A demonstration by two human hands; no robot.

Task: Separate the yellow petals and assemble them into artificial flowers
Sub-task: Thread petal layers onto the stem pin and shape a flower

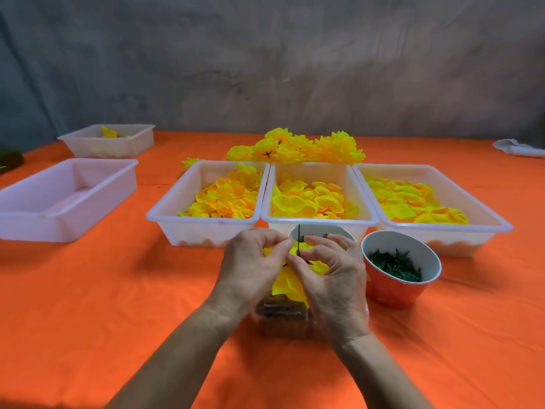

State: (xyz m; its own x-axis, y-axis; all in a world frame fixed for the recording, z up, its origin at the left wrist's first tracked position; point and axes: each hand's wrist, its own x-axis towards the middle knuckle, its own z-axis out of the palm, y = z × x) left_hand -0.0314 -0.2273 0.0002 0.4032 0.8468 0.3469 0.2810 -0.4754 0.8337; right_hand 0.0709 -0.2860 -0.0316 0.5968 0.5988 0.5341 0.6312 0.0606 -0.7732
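Three petal-filled white trays (206,222) stand side by side, touching, walling off the finished flowers (298,149) behind. A red bowl of green pieces (398,287) crowds the right. Bare orange tablecloth (124,290) lies open front-left, before two pale tubs (59,202).

Both bare forearms reach in from the lower edge and converge toward the middle, wrists slightly apart and the hands meeting fingertip to fingertip. The left hand (250,270) shows its back to the camera, knuckles raised, with the thumb and curled forefinger pinching together at its inner side. The right hand (333,278) sits just beside it, also back upward, its forefinger stretched toward the left and its thumb angled up to meet the left fingertips, while the other fingers arch loosely above. The two hands touch at the pinch, both gripping something small between them.
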